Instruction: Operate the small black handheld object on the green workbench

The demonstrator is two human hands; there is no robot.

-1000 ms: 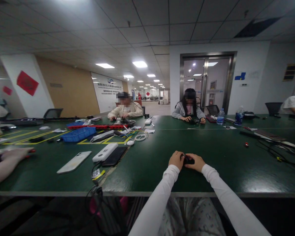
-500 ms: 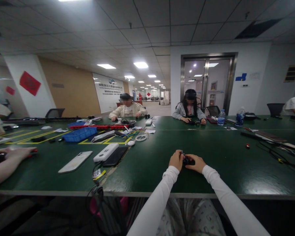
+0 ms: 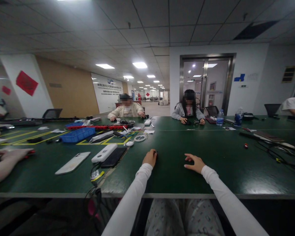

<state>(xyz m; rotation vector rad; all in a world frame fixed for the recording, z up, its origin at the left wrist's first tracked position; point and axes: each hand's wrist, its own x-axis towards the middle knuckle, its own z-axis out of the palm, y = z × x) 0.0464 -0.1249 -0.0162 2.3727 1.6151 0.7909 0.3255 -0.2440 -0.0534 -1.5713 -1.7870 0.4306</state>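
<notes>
My left hand [image 3: 149, 158] rests low over the green table [image 3: 172, 183], its fingers curled together. A sliver of something dark shows at the fingertips; most of it is hidden behind the hand, so its kind cannot be made out. To the right, my right hand [image 3: 195, 163] hovers above the tabletop with thumb and fingers apart and nothing between them. Bare green surface lies between the two hands.
Left of me are a white phone [image 3: 73, 163], a white power bank [image 3: 104, 153], a dark phone [image 3: 114, 156] and a blue tray [image 3: 78, 134]. Black cables [image 3: 272, 151] lie at right near a small red item [image 3: 245, 145]. Two people [image 3: 125, 108] sit opposite; another person's arm [image 3: 9, 160] reaches in.
My hands were together around a small black object. My left hand has moved left, away from the right one, with something dark in it; my right hand has let go and opened.
</notes>
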